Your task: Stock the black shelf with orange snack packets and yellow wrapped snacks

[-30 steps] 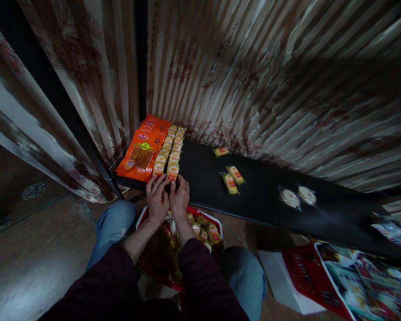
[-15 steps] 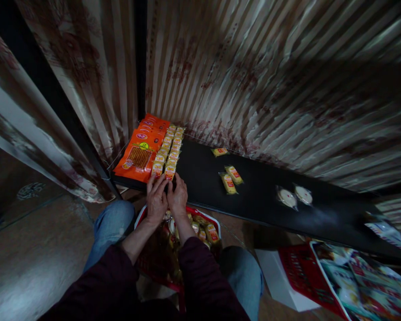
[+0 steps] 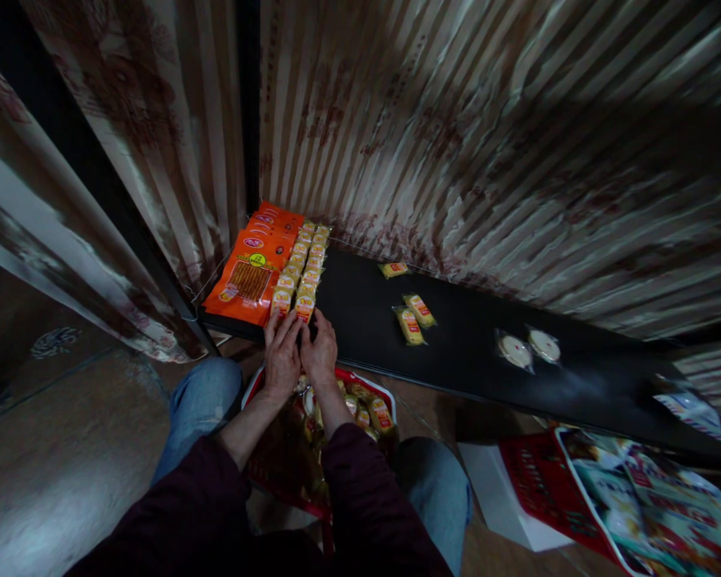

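Observation:
Both of my hands rest side by side at the front edge of a black shelf (image 3: pixel 457 365). My left hand (image 3: pixel 281 353) and my right hand (image 3: pixel 320 351) have their fingertips against the nearest small yellow snack packets (image 3: pixel 300 276), which lie in two tidy rows running back to the wall. The fingers are bent and pressed on the front packets; I cannot see a packet lifted. Orange flat packs (image 3: pixel 252 276) lie stacked left of the rows. A red basket (image 3: pixel 369 386) with more yellow packets sits on my lap below my wrists.
Loose yellow packets (image 3: pixel 413 317) and one more (image 3: pixel 395 269) lie mid-shelf, with two round white wrapped cakes (image 3: pixel 527 348) further right. A striped curtain hangs behind. A red-rimmed crate of printed packs (image 3: pixel 630 497) and a white box (image 3: pixel 505 505) stand on the floor at right.
Both hands slid a little forward onto the front packets and the rows look pushed slightly tighter; the view shifted a bit. Nothing was picked up.

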Action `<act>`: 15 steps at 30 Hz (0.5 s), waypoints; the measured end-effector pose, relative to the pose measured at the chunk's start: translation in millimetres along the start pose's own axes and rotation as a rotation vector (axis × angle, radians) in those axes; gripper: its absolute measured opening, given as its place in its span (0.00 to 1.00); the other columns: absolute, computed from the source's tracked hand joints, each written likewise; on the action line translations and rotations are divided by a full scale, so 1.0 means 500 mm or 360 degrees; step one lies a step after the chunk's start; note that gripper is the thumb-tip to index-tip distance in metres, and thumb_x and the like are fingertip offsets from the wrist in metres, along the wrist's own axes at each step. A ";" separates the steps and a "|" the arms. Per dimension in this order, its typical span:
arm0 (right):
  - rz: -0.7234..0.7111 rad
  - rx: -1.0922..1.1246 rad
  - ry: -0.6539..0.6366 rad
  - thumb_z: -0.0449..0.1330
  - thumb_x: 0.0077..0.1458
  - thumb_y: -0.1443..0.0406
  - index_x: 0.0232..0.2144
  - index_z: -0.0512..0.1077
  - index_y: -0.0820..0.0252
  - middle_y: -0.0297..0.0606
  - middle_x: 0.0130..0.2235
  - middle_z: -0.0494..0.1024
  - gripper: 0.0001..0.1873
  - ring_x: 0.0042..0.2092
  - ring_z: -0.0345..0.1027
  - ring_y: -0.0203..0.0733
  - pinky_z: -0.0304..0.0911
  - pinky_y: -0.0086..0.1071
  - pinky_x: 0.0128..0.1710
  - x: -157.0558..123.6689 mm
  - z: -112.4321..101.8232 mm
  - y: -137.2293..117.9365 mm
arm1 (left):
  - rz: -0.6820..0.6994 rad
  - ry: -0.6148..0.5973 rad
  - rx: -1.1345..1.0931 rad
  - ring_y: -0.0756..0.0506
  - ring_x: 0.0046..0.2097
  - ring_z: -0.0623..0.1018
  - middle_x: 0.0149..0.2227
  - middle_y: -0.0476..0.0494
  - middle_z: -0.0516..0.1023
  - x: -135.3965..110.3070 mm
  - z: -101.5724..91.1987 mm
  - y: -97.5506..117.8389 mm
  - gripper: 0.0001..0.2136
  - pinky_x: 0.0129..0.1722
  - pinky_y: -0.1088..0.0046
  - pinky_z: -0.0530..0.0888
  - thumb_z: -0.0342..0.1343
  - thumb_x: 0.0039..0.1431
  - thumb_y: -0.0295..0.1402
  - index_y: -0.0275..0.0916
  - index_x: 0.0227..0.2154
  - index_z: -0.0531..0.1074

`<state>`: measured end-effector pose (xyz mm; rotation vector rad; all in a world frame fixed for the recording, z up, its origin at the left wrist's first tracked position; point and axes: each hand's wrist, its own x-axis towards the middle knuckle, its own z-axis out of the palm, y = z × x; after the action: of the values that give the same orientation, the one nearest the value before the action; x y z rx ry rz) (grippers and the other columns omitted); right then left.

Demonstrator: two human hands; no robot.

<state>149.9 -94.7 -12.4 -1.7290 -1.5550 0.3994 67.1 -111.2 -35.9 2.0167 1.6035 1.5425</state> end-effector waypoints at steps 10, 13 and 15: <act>0.0009 0.0022 -0.0022 0.50 0.58 0.66 0.54 0.66 0.65 0.48 0.51 0.73 0.22 0.51 0.66 0.44 0.60 0.40 0.54 0.003 0.003 0.000 | -0.0003 0.0002 -0.0012 0.43 0.65 0.55 0.56 0.37 0.71 -0.004 0.003 -0.001 0.17 0.60 0.53 0.63 0.44 0.63 0.26 0.37 0.53 0.69; 0.0012 0.0020 -0.0042 0.50 0.58 0.65 0.54 0.66 0.66 0.49 0.51 0.73 0.22 0.51 0.66 0.45 0.60 0.40 0.54 0.003 0.002 -0.001 | 0.0013 0.0027 -0.0010 0.43 0.65 0.55 0.56 0.36 0.71 -0.004 0.004 0.000 0.17 0.60 0.54 0.63 0.45 0.63 0.28 0.35 0.53 0.68; 0.0010 0.0030 -0.0039 0.51 0.58 0.65 0.54 0.66 0.66 0.48 0.51 0.73 0.22 0.52 0.65 0.45 0.59 0.40 0.55 0.003 0.000 -0.001 | 0.0025 0.0025 -0.0013 0.43 0.66 0.54 0.56 0.35 0.70 -0.004 0.003 0.002 0.17 0.60 0.53 0.63 0.45 0.64 0.28 0.35 0.53 0.67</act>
<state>149.8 -93.1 -11.7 -1.7210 -1.5585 0.4390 69.0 -112.4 -37.3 2.0229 1.5881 1.5719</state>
